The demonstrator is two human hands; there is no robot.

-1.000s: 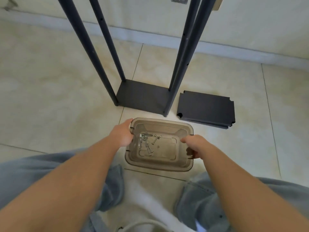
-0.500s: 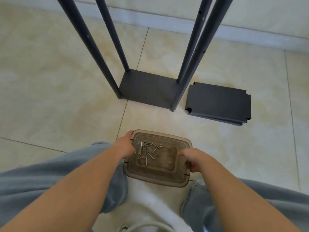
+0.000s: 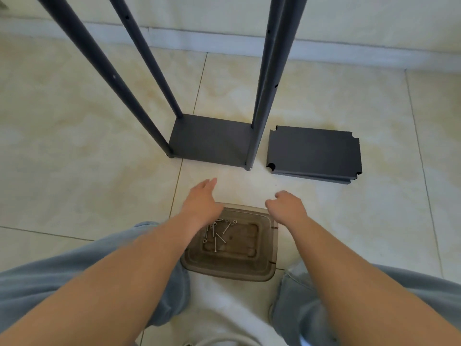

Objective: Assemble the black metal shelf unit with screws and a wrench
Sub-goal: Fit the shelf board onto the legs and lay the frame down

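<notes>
Shelf frame [image 3: 212, 141] stands upright on the tiled floor [image 3: 74, 146], spare panels [image 3: 314, 152] just beside it. Screws [image 3: 217, 233] lie in the tray [image 3: 249, 268] between the knees. Left hand [image 3: 202, 203] flat-fingered, empty, partly covering the tray; right hand [image 3: 287, 206] loosely curled, apparently empty.

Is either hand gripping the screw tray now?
No: left hand and right hand hover beyond the tray, empty.

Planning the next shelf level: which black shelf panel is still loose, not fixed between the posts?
The loose shelf panels lying flat on the floor right of the frame, corner notches empty. The bottom shelf already sits between the four posts.
</notes>
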